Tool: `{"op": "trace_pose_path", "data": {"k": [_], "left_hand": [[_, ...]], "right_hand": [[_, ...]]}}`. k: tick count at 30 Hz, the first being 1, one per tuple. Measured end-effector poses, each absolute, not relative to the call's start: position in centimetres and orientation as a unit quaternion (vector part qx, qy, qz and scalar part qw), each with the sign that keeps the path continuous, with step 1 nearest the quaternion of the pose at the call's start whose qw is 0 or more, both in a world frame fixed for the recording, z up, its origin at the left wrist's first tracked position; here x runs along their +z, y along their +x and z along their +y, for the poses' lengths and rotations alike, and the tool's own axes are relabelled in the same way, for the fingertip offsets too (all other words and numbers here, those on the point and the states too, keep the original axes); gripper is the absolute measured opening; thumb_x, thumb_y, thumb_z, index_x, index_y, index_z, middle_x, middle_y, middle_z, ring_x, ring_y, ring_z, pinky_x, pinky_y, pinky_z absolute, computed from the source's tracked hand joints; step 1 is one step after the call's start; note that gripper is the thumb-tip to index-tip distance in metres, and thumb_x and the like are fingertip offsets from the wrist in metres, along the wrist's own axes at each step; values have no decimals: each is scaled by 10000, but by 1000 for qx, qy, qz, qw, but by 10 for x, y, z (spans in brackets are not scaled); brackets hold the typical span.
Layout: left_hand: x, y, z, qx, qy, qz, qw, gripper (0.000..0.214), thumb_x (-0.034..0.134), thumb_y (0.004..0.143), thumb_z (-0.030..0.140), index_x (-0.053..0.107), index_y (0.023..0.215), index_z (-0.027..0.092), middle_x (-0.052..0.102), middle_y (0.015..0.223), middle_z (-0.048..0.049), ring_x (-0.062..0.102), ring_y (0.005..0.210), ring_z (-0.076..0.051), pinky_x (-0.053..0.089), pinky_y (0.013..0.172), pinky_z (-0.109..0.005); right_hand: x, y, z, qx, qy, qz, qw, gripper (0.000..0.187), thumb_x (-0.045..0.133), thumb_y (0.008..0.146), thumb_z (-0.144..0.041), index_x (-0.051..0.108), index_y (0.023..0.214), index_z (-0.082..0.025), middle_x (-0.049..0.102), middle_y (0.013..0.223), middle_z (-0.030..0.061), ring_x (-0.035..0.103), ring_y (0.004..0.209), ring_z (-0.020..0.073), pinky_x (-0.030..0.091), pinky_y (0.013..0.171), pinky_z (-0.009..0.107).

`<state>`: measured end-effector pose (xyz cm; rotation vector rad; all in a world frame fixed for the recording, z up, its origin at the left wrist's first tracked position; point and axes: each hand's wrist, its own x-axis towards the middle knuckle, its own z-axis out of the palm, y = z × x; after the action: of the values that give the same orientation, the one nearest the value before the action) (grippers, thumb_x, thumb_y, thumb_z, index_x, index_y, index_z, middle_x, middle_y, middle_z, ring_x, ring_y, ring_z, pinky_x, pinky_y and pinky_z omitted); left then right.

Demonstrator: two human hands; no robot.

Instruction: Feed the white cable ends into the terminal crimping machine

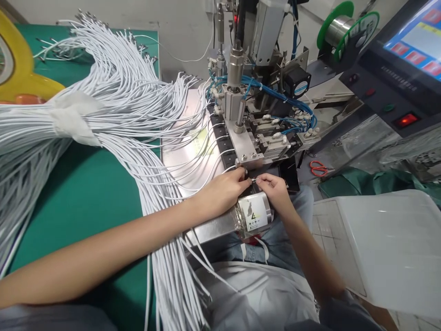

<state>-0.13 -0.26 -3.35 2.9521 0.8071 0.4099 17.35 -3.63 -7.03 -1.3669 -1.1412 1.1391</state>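
Note:
My left hand [225,186] is closed in a pinch on the end of a thin white cable [210,177], just below the metal jig of the machine [246,151]. My right hand [274,188] pinches a tiny metal part at the same cable end; the fingertips of both hands nearly touch. Several more white cables lie across the machine's steel plate [188,138]. A big bundle of white cables [103,119], tied with white tape, spreads over the green mat [82,193] to my left.
A soldering machine head with blue hoses [262,87] stands behind the hands. Red scissors [319,168] lie to the right. A translucent plastic bin [386,248] sits at right front. The control panel with a screen [406,59] is at the upper right, a green solder spool [341,27] beside it.

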Motion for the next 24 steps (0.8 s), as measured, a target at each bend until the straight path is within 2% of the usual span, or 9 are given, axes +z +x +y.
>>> {"op": "trace_pose_path", "data": {"k": [5,14,18,21,24], "left_hand": [[-29,-2,-4,108,960,257,25,283,421,824,44,613,1018,117,508,827,-63,521,686,-151,439,579,-253],[-17,-3,-5,45,966,253,14,265,431,854,83,567,1081,100,507,887,-81,539,749,-167,461,587,-255],[-17,-2,-5,40,967,252,10,272,441,846,69,570,1083,98,504,900,-84,550,766,-171,465,586,-254],[-17,-2,-6,44,967,252,8,264,437,854,78,572,1080,101,504,889,-81,557,778,-170,472,597,-252],[-18,-2,-6,49,966,253,1,260,438,855,81,570,1078,100,506,886,-80,563,779,-168,477,604,-253]], "right_hand": [[-66,175,-35,457,-568,-486,482,139,611,673,-291,587,636,-159,554,602,-16,468,548,100,354,495,225],[-61,177,-28,555,-589,-388,442,212,671,590,-341,597,638,-148,466,491,-52,360,439,60,237,414,206],[-63,178,-28,597,-566,-377,427,226,673,603,-351,581,653,-151,446,485,-65,321,411,42,204,395,194],[-64,176,-30,591,-561,-377,440,233,676,615,-356,570,652,-153,452,495,-64,338,421,42,229,401,186],[-64,174,-30,549,-576,-383,470,249,672,614,-373,593,689,-149,507,544,-37,423,477,69,289,422,188]]}}
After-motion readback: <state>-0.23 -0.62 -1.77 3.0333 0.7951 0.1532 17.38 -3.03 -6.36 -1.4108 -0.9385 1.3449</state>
